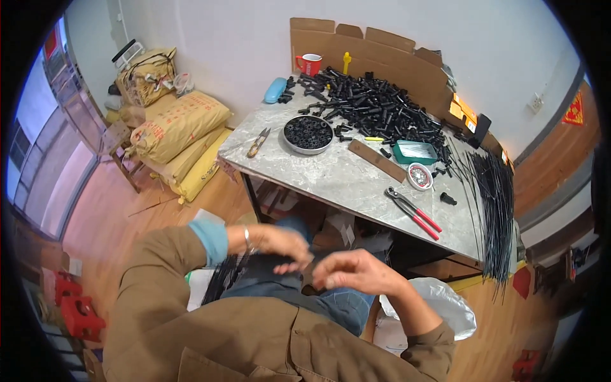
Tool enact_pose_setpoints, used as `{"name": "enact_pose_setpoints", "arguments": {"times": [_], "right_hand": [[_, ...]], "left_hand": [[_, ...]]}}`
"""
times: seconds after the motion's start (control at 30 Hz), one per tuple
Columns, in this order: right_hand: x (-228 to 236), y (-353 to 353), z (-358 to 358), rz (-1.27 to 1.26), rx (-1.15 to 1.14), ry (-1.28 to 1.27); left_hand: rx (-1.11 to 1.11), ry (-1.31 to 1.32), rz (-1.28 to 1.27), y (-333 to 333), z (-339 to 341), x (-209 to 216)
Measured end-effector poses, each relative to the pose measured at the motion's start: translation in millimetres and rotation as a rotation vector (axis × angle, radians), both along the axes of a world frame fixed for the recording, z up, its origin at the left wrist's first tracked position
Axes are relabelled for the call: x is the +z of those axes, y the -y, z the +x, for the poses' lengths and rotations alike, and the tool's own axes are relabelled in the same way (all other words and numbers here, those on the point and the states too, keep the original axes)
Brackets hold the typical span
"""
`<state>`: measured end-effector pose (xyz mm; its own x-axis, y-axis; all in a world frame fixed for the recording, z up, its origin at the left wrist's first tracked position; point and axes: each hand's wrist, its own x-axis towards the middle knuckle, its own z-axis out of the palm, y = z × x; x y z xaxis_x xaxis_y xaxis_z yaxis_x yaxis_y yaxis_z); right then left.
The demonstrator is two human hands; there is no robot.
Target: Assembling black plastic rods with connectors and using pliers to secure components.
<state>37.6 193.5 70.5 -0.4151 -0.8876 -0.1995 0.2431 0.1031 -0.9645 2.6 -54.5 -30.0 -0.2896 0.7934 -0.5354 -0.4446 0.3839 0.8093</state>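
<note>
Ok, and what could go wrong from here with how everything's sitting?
The pliers lie with their red handles toward the table's front edge, so if the right hand came up carelessly, it might knock them off. The bundle of thin black wires overhangs the edge, so a passing arm could drag some down. The round bowl is crowded with small black pieces, and a bump might spill them.

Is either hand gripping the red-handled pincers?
No, the pincers lie on the tabletop, while the left hand and right hand are above the lap.
</note>
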Motion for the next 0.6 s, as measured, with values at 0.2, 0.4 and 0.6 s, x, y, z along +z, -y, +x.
{"name": "enact_pose_setpoints", "arguments": {"times": [0.2, 0.4, 0.6], "right_hand": [[-89.5, 10.6, 3.8, 0.173, -0.192, -0.217], [-178.2, 15.0, -37.8, 0.176, -0.400, -0.052], [-270.9, 16.4, 11.5, 0.437, -0.102, -0.139]], "left_hand": [[0.240, -0.344, 0.355, -64.0, -64.9, 97.4], [0.769, -0.566, 0.409, -102.7, -45.0, 20.4], [0.884, -0.283, 0.394, -84.6, 26.6, -74.1]]}}
